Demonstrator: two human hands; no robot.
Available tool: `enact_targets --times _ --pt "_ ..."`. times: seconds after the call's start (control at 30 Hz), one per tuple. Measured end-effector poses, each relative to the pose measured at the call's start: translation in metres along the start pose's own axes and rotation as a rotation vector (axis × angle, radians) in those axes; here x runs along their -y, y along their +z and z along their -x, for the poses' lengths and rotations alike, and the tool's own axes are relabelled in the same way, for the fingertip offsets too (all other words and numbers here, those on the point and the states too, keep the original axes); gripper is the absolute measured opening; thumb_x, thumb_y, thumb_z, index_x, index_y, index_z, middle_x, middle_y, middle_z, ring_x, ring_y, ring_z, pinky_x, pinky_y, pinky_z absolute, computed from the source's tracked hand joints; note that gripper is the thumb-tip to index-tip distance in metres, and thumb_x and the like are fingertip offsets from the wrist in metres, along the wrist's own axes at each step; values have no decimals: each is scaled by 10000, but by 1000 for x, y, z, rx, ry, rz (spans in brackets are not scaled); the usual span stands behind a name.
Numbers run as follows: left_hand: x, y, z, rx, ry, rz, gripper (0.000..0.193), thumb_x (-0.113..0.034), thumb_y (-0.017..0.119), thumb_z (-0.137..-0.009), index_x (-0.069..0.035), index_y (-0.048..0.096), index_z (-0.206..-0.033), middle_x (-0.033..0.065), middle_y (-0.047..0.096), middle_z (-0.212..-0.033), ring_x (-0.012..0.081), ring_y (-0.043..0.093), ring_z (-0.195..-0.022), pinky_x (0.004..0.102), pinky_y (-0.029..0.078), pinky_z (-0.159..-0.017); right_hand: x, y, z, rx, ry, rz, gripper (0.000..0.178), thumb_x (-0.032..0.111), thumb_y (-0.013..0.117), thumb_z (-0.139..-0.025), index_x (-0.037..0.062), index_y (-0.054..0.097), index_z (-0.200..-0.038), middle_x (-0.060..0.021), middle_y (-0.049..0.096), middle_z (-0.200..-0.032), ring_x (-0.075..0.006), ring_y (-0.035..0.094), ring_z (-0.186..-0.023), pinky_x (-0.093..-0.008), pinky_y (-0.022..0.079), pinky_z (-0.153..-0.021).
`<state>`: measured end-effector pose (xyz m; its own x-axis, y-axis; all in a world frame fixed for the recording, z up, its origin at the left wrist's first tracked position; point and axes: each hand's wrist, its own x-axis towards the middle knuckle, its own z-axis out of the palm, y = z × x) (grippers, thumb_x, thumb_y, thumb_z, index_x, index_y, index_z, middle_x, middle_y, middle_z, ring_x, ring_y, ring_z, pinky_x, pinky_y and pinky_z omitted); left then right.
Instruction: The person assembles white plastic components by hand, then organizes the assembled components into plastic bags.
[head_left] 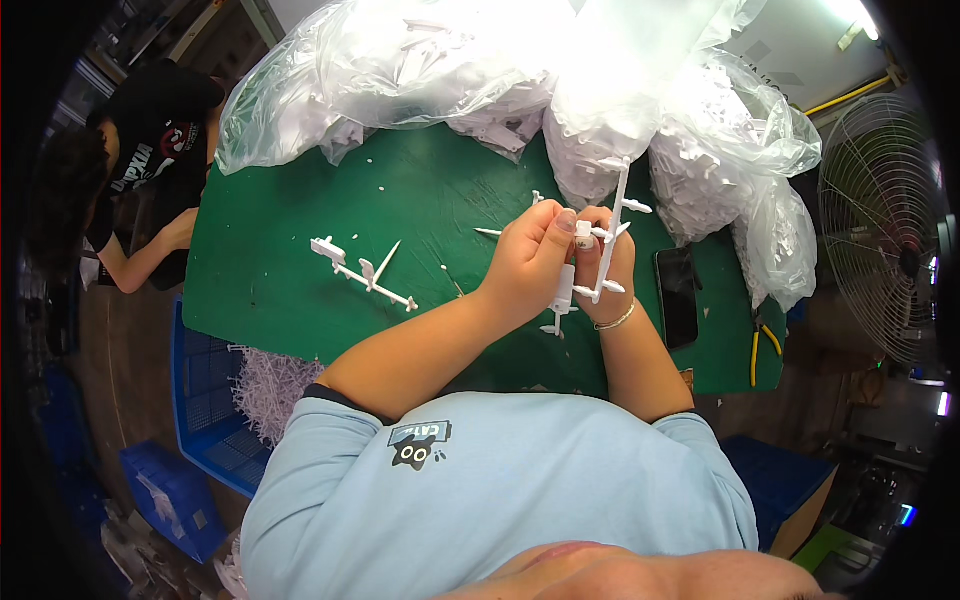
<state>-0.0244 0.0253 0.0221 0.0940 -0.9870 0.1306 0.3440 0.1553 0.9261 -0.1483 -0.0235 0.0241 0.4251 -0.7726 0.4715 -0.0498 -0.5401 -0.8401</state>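
My two hands meet above the green tabletop (470,350), right of the middle. Between them is a white plastic moulding frame (605,260), a thin runner with small side branches and parts on it. My left hand (532,250) pinches with thumb against finger at a small white block (584,230). Curled behind the runner, my right hand (618,262) grips the frame; some of its fingers are hidden. A wider flat white part (564,290) hangs below my left fingers. Another white moulding frame (370,280) lies on the table to the left, near a white pointed piece (388,262).
Clear plastic bags (600,120) full of white parts line the table's far side. At right lie a black phone (677,298) and yellow-handled pliers (766,345), with a fan (885,230) beyond. A blue crate (205,400) holds white runners. Another person (150,170) sits at left.
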Motion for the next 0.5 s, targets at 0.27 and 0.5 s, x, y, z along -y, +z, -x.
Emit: enact_targets --times 0.27,0.5 --pt "-4 -1 -6 36 -8 41 326 -362 445 -1038 -96 487 -853 -53 464 -695 8 382 -617 190 320 -527 -5 -3 -1 11 -24 144 314 288 528 -983 10 551 -839 -81 555 -684 -219 541 -563 -332 428 -524" --pt "-6 -6 -8 53 20 -71 318 -351 447 -1038 -92 482 -855 -51 456 -699 16 373 -621 191 323 -543 -1 -6 -4 66 -33 170 227 173 554 -953 22 538 -785 -83 540 -658 -239 538 -553 -341 415 -515"
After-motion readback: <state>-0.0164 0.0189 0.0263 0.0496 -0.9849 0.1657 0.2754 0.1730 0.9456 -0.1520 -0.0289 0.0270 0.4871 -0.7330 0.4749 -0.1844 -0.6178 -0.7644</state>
